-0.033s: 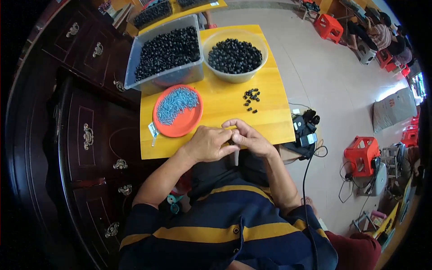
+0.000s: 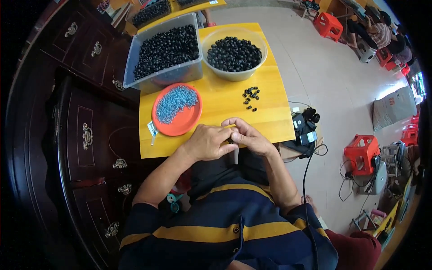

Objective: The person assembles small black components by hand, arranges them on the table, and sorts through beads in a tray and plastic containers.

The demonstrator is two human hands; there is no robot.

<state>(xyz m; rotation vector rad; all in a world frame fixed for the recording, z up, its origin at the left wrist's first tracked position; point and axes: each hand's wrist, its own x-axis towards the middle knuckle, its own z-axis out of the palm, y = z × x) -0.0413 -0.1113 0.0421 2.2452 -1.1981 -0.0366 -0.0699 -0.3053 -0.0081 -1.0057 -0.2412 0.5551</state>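
My left hand point(image 2: 208, 142) and my right hand point(image 2: 252, 138) meet at the front edge of the yellow table. Their fingers are closed around a small black part point(image 2: 231, 141), mostly hidden by the fingertips. Below them a pale, narrow, rod-like piece point(image 2: 236, 156) sticks down; what it belongs to cannot be seen. Just beyond my left hand, a red plate point(image 2: 186, 120) bears a heap of small bluish-silver metal pieces point(image 2: 175, 104), perhaps screws or pins. Several loose black cylindrical parts point(image 2: 251, 95) lie on the table beyond my right hand.
A clear rectangular bin point(image 2: 135, 67) and a round translucent bowl point(image 2: 234, 75), both full of black parts, stand at the table's far side. Dark drawers point(image 2: 85, 135) line the left. On the right are a black cable point(image 2: 306, 180), red stools point(image 2: 360, 155) and seated people point(image 2: 380, 36).
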